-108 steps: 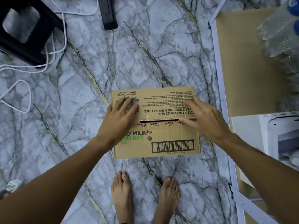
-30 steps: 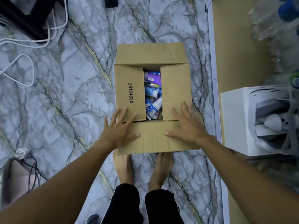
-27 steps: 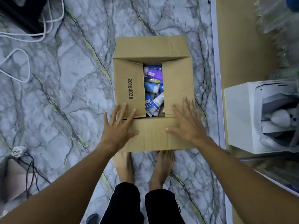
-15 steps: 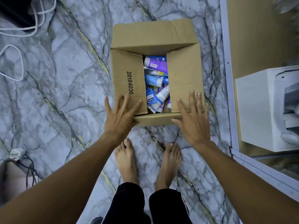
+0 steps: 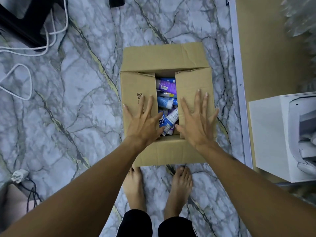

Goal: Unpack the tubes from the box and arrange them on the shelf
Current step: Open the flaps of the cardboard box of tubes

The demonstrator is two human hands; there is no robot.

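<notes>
One box (image 5: 164,57) on the marble floor (image 5: 77,100), just ahead of two bare feet (image 5: 135,185); four flaps: far one folded out flat, near one folded out toward the person, left and right ones lying over the opening with a gap between them.

Two hands, one per side flap. Left hand (image 5: 142,124): palm down on the left flap, fingers straight and spread, holding nothing; thumb reaches over the flap's inner edge toward the gap. Right hand (image 5: 196,122): palm down on the right flap, fingers straight and spread, holding nothing; thumb at the flap's near inner corner.

Tubes (image 5: 168,86) are inside the box, seen only through the gap, lying jumbled; four tell apart clearly: one purple at the far end, one blue with a white cap mid-gap, one blue marked "Saf", one white-and-blue slanted next to it; bits of more show underneath; total count cannot be told, flaps cover the rest.

Shelf (image 5: 266,57): tan board with a white edge, right of the box, close but apart; one white carton (image 5: 266,134) on it near the person; blurred clear bottles (image 5: 301,17) at its far end, count unclear.

Left side: one black stand (image 5: 22,23) far left; white cables (image 5: 49,31) looped around and beside it; one white plug (image 5: 18,175) near left.
</notes>
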